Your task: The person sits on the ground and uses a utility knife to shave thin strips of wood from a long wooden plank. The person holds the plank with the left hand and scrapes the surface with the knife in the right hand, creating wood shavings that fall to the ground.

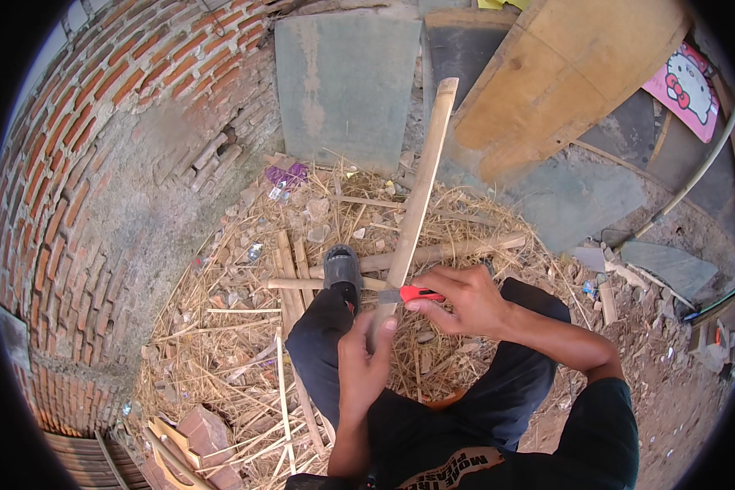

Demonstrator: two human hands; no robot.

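I see left hand (364,359) clasping the near end of a long, flat, tan bamboo strip (419,192) that slants away from it; right hand (472,300) grips a red-handled utility cutter (422,293), blade (389,296) across strip, just beyond left hand.

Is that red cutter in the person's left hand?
No, the right hand holds the red cutter, while the left hand holds the long pale strip.

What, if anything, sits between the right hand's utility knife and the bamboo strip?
Nothing visible. The red utility knife in the right hand has its blade across the bamboo strip; contact can't be confirmed from this view. The left hand grips the strip's near end, close to the blade but not between them.
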